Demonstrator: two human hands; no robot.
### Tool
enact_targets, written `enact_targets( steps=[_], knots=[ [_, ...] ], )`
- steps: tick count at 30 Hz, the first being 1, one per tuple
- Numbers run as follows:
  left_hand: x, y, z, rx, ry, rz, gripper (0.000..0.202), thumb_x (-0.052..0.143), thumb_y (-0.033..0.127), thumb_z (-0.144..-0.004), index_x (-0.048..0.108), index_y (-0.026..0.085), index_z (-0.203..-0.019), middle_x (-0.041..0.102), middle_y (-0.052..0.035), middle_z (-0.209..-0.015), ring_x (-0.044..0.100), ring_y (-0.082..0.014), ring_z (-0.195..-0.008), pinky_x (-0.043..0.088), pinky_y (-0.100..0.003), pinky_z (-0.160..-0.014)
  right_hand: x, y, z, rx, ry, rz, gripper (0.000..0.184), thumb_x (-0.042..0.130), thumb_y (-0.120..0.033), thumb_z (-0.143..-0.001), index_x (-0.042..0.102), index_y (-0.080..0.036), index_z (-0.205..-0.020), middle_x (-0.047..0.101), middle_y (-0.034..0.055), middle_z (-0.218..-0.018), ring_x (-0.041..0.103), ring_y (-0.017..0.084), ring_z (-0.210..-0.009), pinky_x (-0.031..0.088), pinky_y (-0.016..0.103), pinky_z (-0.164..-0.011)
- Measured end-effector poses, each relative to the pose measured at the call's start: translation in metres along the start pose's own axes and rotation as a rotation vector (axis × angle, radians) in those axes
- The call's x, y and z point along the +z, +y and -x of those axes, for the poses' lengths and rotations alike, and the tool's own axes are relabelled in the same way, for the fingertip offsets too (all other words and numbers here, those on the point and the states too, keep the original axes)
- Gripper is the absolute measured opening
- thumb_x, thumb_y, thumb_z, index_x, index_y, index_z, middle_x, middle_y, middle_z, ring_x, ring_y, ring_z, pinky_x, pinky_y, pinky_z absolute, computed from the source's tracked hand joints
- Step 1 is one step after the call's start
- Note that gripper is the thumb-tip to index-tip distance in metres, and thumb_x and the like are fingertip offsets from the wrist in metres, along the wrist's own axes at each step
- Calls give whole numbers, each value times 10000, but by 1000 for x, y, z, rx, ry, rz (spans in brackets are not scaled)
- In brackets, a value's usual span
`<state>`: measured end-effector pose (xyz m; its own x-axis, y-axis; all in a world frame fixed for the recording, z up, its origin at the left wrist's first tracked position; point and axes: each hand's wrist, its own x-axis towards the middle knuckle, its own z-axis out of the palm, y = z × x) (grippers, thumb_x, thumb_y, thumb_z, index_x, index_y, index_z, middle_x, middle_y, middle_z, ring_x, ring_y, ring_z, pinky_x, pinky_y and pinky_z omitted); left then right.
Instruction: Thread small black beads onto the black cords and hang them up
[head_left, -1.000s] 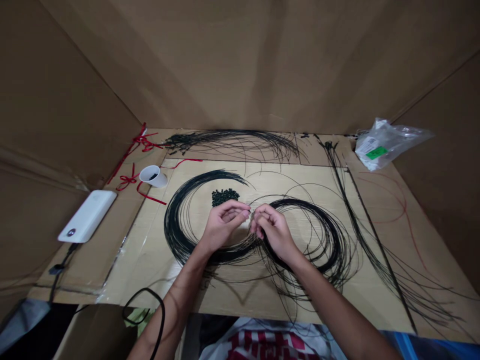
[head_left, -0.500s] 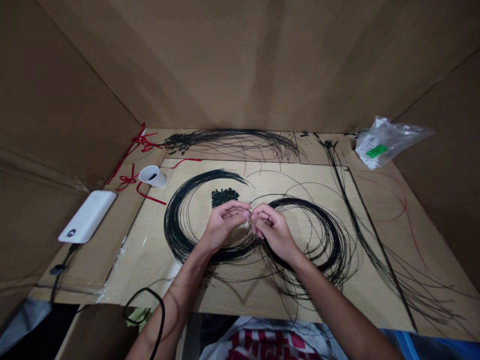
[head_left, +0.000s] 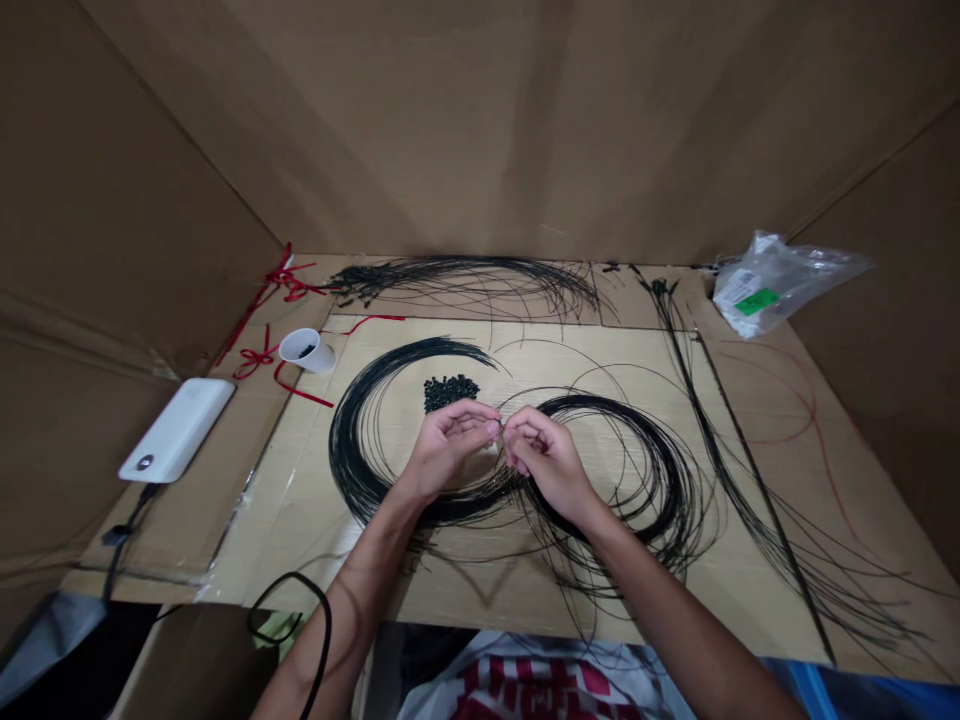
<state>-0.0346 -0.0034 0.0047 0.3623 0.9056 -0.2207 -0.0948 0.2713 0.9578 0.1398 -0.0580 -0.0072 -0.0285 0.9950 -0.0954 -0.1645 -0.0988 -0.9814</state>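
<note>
Left hand, right hand: both pinching a thin black wire (fingertips nearly touching), near a heap of black beads.

We have a white power bank lying at the left, with a thin black cable running from its near end toward the near edge. Just far of it stands a white paper cup on its side, dark bits inside, with loose red ribbon looped around it and further left. At the far right we find a crumpled clear plastic bag with a green label. Faint red lines mark the cardboard at the right. Brown cardboard walls rise around us. Near left lies a looped black cord, and a red-printed white shirt shows at the near edge.
</note>
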Motion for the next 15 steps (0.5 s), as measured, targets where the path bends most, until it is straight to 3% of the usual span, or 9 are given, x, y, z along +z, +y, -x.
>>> enact_targets(
  steps=[15],
  knots=[
    [-1,1,-1,-24,-16,9,368,960,435,-732,815,164,-934,796,-64,-866,722,-180,-793,568,-277,-796,2,-4,1,-12,2,-3,134,661,-315,-943,631,-218,-855,621,-30,-641,510,123,-538,391,240,-527]
  ],
)
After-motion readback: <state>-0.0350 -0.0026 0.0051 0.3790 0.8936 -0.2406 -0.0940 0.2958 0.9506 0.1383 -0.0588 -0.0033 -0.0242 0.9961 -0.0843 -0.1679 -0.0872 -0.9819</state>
